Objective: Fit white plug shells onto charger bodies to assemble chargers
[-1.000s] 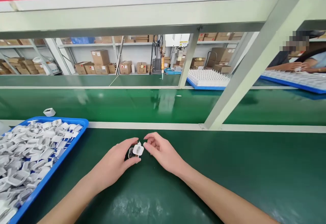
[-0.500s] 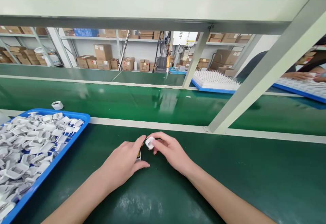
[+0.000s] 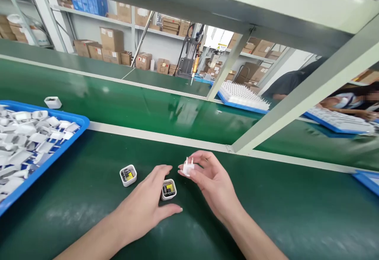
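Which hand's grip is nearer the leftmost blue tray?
Left. The left grip is right of that blue tray, an open charger housing between them; the right grip, with a two-pin plug piece, is farther right.

From where I sit, the plug (image 3: 188,169) looks to be smooth white plastic, its two prongs bare, shiny metal. The two cases (image 3: 128,176) read to me as hard plastic with a soft sheen along their rims. I see the same pale plastic in the pieces (image 3: 26,130), heaped in a tray (image 3: 59,155) of smooth, slightly glossy plastic. The surface (image 3: 251,212) looks smooth but dulled by whitish scuffs; the belt (image 3: 133,106) behind is glossy enough to mirror. I take the frame (image 3: 248,130) for painted metal and the boxes (image 3: 111,39) for matt cardboard.
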A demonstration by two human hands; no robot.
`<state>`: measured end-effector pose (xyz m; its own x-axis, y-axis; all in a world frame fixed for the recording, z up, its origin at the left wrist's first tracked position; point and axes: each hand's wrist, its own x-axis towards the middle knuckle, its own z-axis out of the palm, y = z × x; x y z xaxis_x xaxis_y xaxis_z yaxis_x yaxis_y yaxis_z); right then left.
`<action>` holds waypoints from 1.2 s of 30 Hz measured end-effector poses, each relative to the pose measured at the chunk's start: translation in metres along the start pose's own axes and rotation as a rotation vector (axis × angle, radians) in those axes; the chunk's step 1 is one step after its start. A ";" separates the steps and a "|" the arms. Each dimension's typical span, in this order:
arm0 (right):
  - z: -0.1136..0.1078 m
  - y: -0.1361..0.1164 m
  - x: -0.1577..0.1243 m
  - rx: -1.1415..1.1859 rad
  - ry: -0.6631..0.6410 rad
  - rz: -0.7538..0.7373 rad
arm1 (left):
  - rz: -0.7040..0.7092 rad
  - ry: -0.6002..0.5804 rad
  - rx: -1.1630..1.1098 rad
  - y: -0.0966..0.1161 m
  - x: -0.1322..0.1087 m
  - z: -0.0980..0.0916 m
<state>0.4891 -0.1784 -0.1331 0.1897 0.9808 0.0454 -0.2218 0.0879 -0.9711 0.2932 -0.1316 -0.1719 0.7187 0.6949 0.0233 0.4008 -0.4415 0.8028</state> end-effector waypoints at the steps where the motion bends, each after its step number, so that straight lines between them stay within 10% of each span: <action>1: 0.002 0.002 -0.004 -0.004 -0.026 0.004 | -0.003 -0.014 -0.030 -0.003 -0.001 -0.001; 7: 0.020 0.016 -0.014 -0.252 -0.183 -0.049 | -0.017 -0.045 -0.172 -0.005 0.008 -0.015; 18: 0.014 0.015 -0.016 -0.767 -0.097 -0.079 | -0.054 -0.013 -0.186 -0.010 0.011 -0.012; 36: 0.015 0.018 -0.021 -0.480 0.124 0.030 | -0.078 -0.035 -0.152 -0.007 0.012 -0.012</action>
<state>0.4667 -0.1945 -0.1476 0.3085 0.9511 0.0155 0.2309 -0.0591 -0.9712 0.2926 -0.1131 -0.1706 0.7094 0.7021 -0.0614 0.3673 -0.2940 0.8824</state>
